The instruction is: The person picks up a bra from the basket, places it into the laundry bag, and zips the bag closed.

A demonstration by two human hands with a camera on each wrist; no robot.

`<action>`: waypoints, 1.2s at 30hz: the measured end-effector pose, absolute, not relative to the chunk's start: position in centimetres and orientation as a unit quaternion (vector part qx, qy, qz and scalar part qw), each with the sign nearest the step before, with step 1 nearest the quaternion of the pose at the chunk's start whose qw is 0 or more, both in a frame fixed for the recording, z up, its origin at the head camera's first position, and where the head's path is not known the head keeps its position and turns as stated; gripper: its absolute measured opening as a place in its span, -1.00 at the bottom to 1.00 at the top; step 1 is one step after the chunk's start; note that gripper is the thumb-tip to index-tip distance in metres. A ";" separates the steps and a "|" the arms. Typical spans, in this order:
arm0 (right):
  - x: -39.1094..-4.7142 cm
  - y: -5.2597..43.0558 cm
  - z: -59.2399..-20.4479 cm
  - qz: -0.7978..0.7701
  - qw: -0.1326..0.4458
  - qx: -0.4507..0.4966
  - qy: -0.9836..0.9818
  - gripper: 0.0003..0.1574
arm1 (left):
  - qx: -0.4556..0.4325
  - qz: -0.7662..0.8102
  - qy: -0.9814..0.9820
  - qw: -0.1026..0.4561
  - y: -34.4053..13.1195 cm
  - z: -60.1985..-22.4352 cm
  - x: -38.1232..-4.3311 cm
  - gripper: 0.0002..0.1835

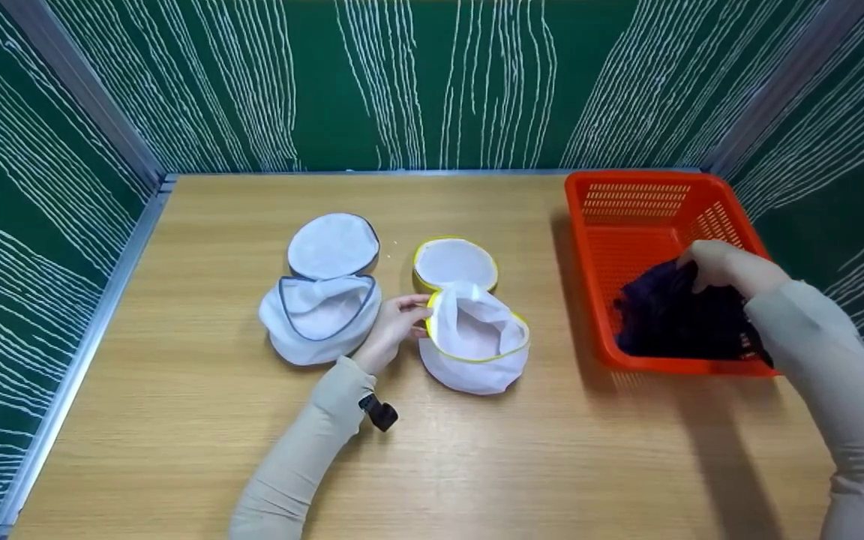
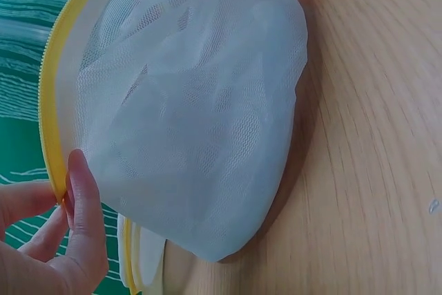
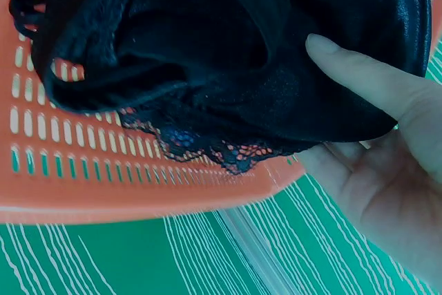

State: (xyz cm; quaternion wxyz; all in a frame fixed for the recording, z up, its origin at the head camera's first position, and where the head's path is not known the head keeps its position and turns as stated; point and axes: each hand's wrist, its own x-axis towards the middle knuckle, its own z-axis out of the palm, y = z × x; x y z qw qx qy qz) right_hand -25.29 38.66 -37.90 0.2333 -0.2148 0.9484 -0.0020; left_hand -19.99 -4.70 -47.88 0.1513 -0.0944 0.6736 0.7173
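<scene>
In the head view, a white mesh laundry bag (image 1: 473, 371) with a yellow zip edge lies unzipped, its round lid (image 1: 456, 264) folded back behind it. My left hand (image 1: 394, 324) pinches the bag's yellow zip edge (image 2: 50, 101) between thumb and fingers at its left side. At the right, my right hand (image 1: 724, 266) reaches into an orange basket (image 1: 582, 247) and grips dark clothing (image 1: 664, 315). The right wrist view shows a black lace-trimmed garment (image 3: 207, 94) with strap-like loops, my thumb on top and the fingers partly hidden beneath it.
A second white mesh bag (image 1: 304, 341) with a dark grey edge lies open left of my left hand, its lid (image 1: 333, 246) folded back. Both bags and the basket stand on a wooden table (image 1: 477, 472). Green walls (image 1: 432, 82) with white streaks enclose its back and sides.
</scene>
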 end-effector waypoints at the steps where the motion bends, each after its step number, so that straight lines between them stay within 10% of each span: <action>1: -25.3 38.7 -37.7 -0.008 0.230 -0.220 0.948 -0.64 | -0.095 0.719 0.672 0.151 -4.7 -47.9 -20.0 -0.68; 36: -24.0 41.6 -33.1 -0.287 0.233 -0.037 0.928 -0.49 | -0.102 0.738 0.650 0.147 -5.0 -48.8 -19.7 -0.67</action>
